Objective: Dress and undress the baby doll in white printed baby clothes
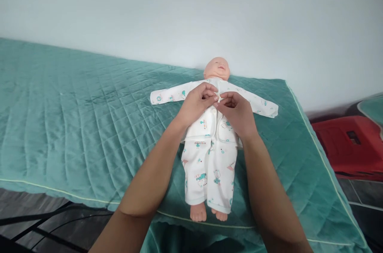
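Note:
A baby doll lies on its back, its head toward the wall and its bare feet toward me. It wears a white printed baby shirt with long sleeves spread to both sides, and matching white pants. Over the chest, my left hand pinches one front edge of the shirt. My right hand pinches the other edge right beside it, the fingertips of both hands nearly touching. Below them the shirt front hangs slightly parted. Whatever fastener lies between my fingertips is mostly hidden.
A green quilted cover is spread over the table or bed under the doll. A pale wall rises right behind it. To the right stands a red plastic stool; dark metal bars show at lower left.

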`<state>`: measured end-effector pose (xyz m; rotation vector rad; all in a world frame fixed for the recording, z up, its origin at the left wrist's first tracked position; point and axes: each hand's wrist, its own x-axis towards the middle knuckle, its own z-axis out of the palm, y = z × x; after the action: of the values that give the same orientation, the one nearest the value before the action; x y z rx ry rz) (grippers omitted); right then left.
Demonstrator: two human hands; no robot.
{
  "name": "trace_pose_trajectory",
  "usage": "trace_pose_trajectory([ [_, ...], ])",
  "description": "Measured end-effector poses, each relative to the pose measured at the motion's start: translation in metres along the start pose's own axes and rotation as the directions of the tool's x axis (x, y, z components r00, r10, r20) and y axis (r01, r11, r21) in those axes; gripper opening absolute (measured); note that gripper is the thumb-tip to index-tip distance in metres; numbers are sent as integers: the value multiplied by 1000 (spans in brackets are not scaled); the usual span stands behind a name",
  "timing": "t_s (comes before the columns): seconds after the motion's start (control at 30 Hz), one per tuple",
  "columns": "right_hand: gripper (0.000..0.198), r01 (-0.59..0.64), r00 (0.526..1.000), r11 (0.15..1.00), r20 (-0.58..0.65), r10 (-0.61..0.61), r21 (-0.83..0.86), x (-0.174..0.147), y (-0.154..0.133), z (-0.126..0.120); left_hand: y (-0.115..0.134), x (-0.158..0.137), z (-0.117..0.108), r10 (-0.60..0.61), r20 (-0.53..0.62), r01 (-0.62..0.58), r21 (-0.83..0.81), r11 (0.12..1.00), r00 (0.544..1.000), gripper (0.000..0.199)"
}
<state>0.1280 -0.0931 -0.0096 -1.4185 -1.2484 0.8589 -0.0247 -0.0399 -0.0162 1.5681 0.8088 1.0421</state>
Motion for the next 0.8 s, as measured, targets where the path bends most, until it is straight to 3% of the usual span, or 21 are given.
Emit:
trace_pose_trajectory([
  [0.13,26,46,999,995,-2,-46,-93,-1,0,3,4,-1,2,8,14,-9,81,997,1000,26],
  [0.4,26,128,991,945,-2,-135,-300,-8,-3,10,2,-1,-1,19,29,-21,59,998,999,24],
  [0.6,26,103,995,964,15,-103,-244,-7,-4,8,5,-3,-2,24,-39,-12,298,955,999,20],
  [0.8,30,155,987,956,90,-136,-251,-7,-7,-4,3,-4,-6,31,-48,-19,230,973,998,18],
])
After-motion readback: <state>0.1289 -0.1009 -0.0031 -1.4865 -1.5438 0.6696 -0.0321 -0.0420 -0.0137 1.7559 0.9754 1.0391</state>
